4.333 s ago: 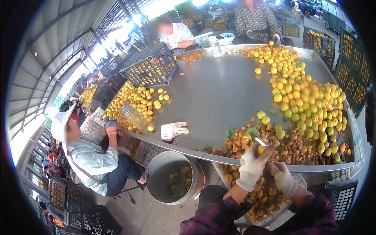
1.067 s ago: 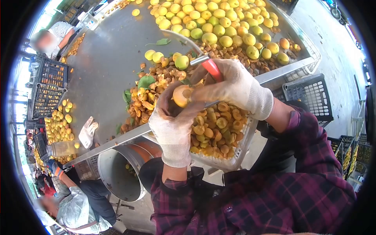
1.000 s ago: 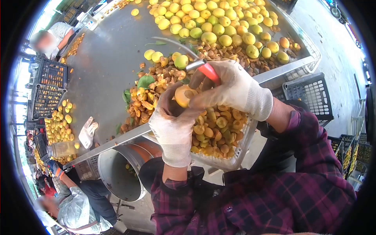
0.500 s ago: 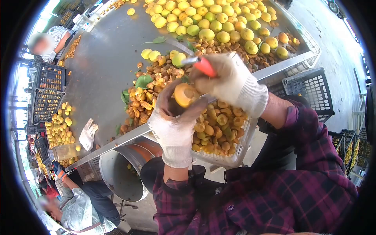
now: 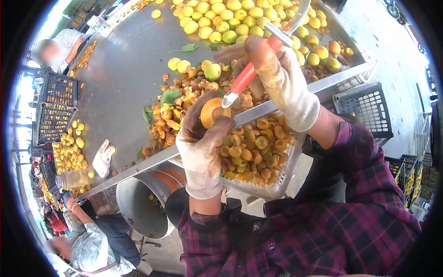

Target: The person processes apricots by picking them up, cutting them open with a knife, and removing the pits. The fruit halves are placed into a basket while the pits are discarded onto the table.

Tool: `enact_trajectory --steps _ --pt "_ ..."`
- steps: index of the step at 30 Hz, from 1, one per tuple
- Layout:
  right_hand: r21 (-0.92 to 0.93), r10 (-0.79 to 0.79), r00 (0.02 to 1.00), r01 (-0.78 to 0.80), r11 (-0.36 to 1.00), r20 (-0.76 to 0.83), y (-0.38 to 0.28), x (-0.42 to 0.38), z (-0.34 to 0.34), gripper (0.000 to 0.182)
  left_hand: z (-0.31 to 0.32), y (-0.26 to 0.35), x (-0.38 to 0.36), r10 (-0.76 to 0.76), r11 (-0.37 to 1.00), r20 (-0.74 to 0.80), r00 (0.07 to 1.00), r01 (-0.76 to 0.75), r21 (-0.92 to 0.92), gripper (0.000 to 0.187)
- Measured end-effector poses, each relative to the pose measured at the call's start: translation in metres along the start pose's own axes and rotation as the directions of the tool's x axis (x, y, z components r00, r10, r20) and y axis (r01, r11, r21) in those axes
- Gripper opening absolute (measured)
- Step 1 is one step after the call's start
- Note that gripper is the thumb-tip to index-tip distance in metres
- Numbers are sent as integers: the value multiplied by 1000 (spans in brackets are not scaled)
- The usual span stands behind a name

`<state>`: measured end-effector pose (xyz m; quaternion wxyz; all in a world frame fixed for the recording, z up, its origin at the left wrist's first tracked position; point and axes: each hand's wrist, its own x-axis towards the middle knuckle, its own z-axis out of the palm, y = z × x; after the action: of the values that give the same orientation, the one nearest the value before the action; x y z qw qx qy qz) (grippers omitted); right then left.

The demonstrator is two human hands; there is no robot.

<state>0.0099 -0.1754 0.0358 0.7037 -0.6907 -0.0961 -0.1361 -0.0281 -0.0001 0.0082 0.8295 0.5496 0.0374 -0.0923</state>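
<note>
My left hand, in a stained white glove, grips a cut apricot with its cut face toward the other hand. My right hand, gloved too, is closed around a red-handled pitting knife. Its small spoon-shaped tip is right at the apricot's cut face, while a curved metal blade sticks out beyond the top of the hand. Beneath both hands, a white crate holds many apricot halves. Brown pits and scraps are heaped on the metal table just beyond.
Whole yellow apricots are piled at the table's far side. A metal bucket lies below the near edge, and a grey crate stands on the floor at right. A loose white glove rests at left, where two other people sit.
My right hand has turned the knife, so its spoon tip now points down at the apricot and the curved blade points up and away. My left hand keeps the apricot nearly in place.
</note>
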Motion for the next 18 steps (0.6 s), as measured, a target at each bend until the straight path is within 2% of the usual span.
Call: enact_trajectory --steps 1,3,7,9,10,12,13,15,16,18 --pt "-1 -1 1000 1 1000 3 -2 -1 -1 61 -1 0 0 2 1000 -1 1000 -2 -2 50" --pt "170 164 983 -176 969 84 -6 -3 -6 32 -1 1 0 18 1000 34 999 -17 -21 51" --pt "124 278 954 -291 949 110 -11 -1 -3 24 -2 2 -2 -1 1000 -3 1000 1 2 51" --pt "-21 198 960 -197 980 197 -12 -1 -7 20 -4 3 -2 -12 1000 11 1000 12 15 50" --pt "-21 198 960 -197 980 198 -10 0 -9 20 -4 4 -1 -12 1000 10 1000 12 14 50" --pt "-234 -3 948 82 969 319 -3 3 -14 17 -4 4 -2 -17 997 -24 1000 19 72 47" --pt "-235 1 948 77 969 317 -4 2 -15 17 -6 5 -2 -22 997 -24 999 23 72 47" --pt "-69 134 941 -118 991 311 -9 0 -15 15 -10 9 -3 -31 999 77 997 28 44 47" --pt "-69 135 941 -119 990 311 -2 0 -14 15 -9 10 -4 -32 999 77 997 29 44 47" --pt "108 225 931 -265 958 286 15 2 -10 17 -6 11 -5 -25 996 47 999 21 84 52"
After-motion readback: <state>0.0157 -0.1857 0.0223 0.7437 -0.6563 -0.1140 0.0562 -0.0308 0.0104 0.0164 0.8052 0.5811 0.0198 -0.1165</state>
